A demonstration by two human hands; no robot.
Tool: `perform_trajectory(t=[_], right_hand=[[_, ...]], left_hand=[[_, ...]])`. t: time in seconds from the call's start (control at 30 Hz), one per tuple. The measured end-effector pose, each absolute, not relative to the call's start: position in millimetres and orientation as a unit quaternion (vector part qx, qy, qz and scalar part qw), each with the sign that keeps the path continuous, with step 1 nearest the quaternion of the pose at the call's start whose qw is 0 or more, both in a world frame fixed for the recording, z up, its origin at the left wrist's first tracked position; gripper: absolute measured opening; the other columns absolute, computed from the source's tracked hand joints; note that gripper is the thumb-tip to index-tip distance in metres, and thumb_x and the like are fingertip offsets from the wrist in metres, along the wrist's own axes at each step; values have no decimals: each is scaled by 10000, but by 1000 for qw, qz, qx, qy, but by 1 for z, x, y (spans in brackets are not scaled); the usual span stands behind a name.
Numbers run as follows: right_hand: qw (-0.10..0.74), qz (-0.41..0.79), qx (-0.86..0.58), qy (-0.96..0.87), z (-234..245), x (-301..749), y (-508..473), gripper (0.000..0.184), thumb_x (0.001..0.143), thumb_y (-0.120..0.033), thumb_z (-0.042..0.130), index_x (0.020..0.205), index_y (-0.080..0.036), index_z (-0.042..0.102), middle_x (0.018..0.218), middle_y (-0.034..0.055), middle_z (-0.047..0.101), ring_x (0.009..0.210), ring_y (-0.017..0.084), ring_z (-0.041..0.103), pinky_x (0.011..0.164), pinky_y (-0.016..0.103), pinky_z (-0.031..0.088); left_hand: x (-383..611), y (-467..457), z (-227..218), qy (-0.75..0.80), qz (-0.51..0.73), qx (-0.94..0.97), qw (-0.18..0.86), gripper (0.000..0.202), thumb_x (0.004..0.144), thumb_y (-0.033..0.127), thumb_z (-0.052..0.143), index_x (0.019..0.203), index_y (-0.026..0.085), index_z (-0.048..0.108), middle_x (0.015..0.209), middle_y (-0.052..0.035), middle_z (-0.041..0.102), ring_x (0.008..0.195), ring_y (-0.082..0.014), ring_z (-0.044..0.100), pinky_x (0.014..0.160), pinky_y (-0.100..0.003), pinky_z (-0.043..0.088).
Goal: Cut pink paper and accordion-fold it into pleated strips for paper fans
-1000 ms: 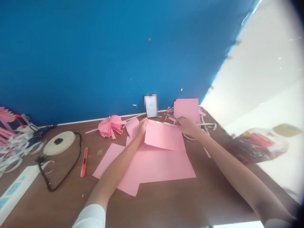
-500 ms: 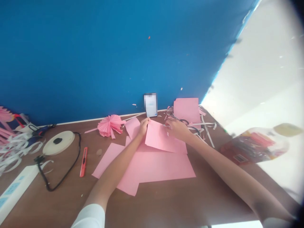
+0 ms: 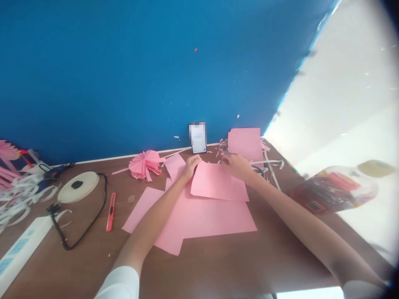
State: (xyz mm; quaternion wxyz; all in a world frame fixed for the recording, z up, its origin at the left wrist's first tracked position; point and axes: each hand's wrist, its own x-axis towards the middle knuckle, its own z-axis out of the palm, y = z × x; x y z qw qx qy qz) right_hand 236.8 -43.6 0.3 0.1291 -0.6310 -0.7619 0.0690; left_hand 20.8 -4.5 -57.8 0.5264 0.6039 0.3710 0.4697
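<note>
Near the middle of the table's (image 3: 218, 265) far edge, we hold 1 pink sheet (image 3: 218, 182) above the flat pink sheets (image 3: 218, 220), with the fingers of our left hand (image 3: 190, 167) pinching its far left corner. Our right hand (image 3: 237, 167) rests at the sheet's far edge with fingers curled; we cannot tell whether they pinch the paper. Along the table's far edge, we see 1 phone (image 3: 198, 139) standing against the blue wall (image 3: 124, 74) and 1 pleated pink rosette (image 3: 145, 164) to its left.
</note>
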Motion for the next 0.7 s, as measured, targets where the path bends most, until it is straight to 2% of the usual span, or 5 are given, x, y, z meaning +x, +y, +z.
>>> perform_trajectory(t=[0.27, 0.4, 0.57, 0.7], right_hand=[[131, 71, -646, -749, -3, 241, -39, 276, 885, -268, 409, 954, -205, 669, 879, 77, 689, 758, 202, 608, 601, 252, 329], [115, 64, -653, -746, -4, 241, -38, 280, 887, -272, 419, 997, -206, 668, 893, 82, 695, 768, 205, 616, 611, 254, 339], [95, 57, -668, -735, -5, 242, -38, 288, 891, -259, 397, 1002, -208, 658, 868, 87, 693, 755, 218, 622, 605, 265, 347], [91, 53, -673, -732, -6, 245, -35, 325, 920, -261, 354, 1062, -206, 641, 923, 113, 690, 807, 246, 631, 639, 286, 374]], left_hand=[[19, -10, -53, 320, 423, 634, 562, 426, 787, 546, 616, 690, 185, 411, 599, 56, 355, 511, -75, 303, 518, -233, 209], [18, -11, -48, 297, 399, 634, 592, 457, 697, 560, 693, 723, 185, 433, 648, 39, 441, 560, -90, 411, 550, -227, 292], [15, -10, -45, 298, 374, 622, 620, 399, 603, 379, 769, 731, 185, 445, 686, 35, 488, 599, -104, 476, 569, -231, 349], [11, -5, -54, 342, 380, 568, 645, 280, 563, 242, 694, 734, 180, 481, 678, 35, 508, 564, -109, 497, 547, -237, 372]])
